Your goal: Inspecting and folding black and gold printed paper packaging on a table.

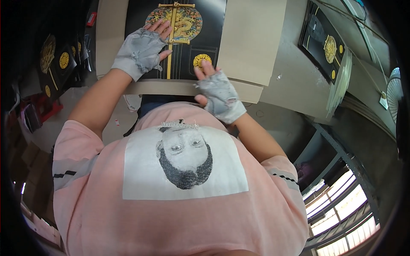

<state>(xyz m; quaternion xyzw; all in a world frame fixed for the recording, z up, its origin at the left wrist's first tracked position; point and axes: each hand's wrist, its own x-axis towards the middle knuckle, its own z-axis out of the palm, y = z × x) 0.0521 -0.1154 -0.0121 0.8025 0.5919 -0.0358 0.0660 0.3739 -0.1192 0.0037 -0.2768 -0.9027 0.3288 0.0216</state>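
Observation:
A flat black printed panel [212, 30] lies on beige boards, with a round colourful dragon medallion [192, 21], a vertical gold strip [169, 64] and a small gold emblem [202, 59]. My left hand [143, 50], in a grey fingerless glove, rests on the panel's left part with its fingers stretched over the medallion's edge and the strip. In a matching glove, my right hand [218, 90] is at the lower right, its fingertips by the small emblem and its palm over the board's near edge. Neither hand grips anything that I can see.
Beige boards [252, 38] lie under and beside the panel. On the right, a similar black panel [321, 42] tops a stack of pale sheets [340, 83]. More black-and-gold printed pieces [57, 64] stand at the left, above a red crate [51, 110]. A fan [393, 91] is at the far right.

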